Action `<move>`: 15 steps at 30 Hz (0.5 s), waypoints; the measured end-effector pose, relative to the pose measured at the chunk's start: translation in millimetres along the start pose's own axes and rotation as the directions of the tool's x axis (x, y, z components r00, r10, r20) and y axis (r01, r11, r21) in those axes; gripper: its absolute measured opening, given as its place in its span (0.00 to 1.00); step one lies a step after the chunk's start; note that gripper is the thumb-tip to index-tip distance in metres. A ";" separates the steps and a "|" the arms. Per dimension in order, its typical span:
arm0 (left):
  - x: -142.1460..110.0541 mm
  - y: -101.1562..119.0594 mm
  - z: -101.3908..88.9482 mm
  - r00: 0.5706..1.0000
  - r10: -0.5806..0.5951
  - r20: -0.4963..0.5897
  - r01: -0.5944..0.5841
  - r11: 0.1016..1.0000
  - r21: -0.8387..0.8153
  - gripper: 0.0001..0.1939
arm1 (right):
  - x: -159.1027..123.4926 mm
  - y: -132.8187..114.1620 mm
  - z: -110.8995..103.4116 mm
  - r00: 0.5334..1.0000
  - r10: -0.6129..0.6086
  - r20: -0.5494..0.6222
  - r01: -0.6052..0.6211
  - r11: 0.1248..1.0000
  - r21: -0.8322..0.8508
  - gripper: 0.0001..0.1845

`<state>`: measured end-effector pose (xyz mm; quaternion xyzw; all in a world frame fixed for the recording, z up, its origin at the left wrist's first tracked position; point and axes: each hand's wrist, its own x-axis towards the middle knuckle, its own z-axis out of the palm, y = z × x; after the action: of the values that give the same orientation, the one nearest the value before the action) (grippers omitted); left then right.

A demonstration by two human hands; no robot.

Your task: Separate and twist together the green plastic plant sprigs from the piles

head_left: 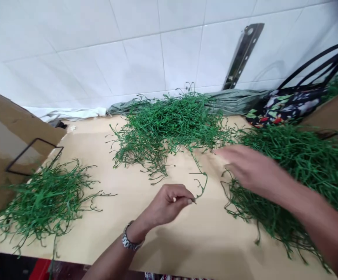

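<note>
My left hand (171, 204), with a metal watch (128, 238) on its wrist, pinches the end of a thin green artificial plant stem (204, 184) between thumb and index finger. From there the stem curves up over the table, its small side shoots showing, toward the back pile of green stems (175, 122). My right hand (244, 165) is somewhat blurred, with its fingers stretched forward and the thumb apart; nothing shows between them. It hovers between the back pile and the large right pile of green stems (311, 171).
A smaller pile of stems (46, 198) lies at the left, beside a cardboard box (14, 136) with a black wire frame (29, 149). At the back right are a floral bag (291, 105) and another cardboard box (335, 111). Grey-green cloth (239, 102) runs along the tiled wall (140, 62).
</note>
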<state>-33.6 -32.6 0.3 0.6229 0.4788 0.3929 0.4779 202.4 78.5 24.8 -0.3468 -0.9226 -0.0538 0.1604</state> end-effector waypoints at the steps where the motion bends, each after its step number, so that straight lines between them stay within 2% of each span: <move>1: -1.5 1.2 5.9 1.000 -0.001 0.028 0.002 0.999 -0.040 0.10 | 14.6 -9.7 12.1 0.990 -0.095 0.103 0.097 0.995 -0.007 0.23; 3: -9.8 2.8 8.7 0.999 -0.004 0.049 0.008 0.996 -0.091 0.10 | 34.2 -27.2 32.6 0.941 -0.227 0.252 0.232 0.973 0.012 0.17; 5: -23.7 1.9 1.2 0.999 -0.017 0.043 0.022 0.995 -0.102 0.11 | 39.1 -41.2 43.5 0.882 -0.291 0.371 0.286 0.956 0.070 0.12; 8: -49.8 -4.0 -18.0 0.996 -0.064 0.062 0.070 0.992 -0.106 0.10 | 31.6 -55.7 42.2 0.783 -0.349 0.514 0.296 0.937 0.185 0.12; 9: -59.4 -6.0 -25.3 0.995 -0.084 0.046 0.089 0.988 -0.123 0.09 | 29.3 -58.7 39.1 0.764 -0.362 0.535 0.290 0.932 0.216 0.12; 11: -80.7 -7.8 -42.3 0.994 -0.092 -0.060 0.081 0.984 -0.160 0.07 | 29.6 -62.6 32.5 0.771 -0.372 0.517 0.260 0.925 0.277 0.12; 13: -106.5 -4.9 -65.7 0.960 -0.046 -0.275 0.006 0.989 -0.146 0.05 | 37.6 -64.6 28.1 0.819 -0.368 0.440 0.229 0.913 0.338 0.12; 14: -121.2 -1.7 -80.4 0.915 0.020 -0.404 -0.064 0.993 -0.095 0.05 | 44.0 -65.9 27.4 0.843 -0.360 0.400 0.219 0.908 0.356 0.12; 15: -136.5 2.1 -97.1 0.836 0.034 -0.547 -0.044 0.999 -0.006 0.05 | 51.5 -67.9 27.8 0.864 -0.348 0.365 0.214 0.908 0.359 0.12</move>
<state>-156.8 -144.3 20.8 0.4903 0.5788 0.5682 0.3189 114.2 65.2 16.6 -0.1809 -0.9730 0.1430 -0.0002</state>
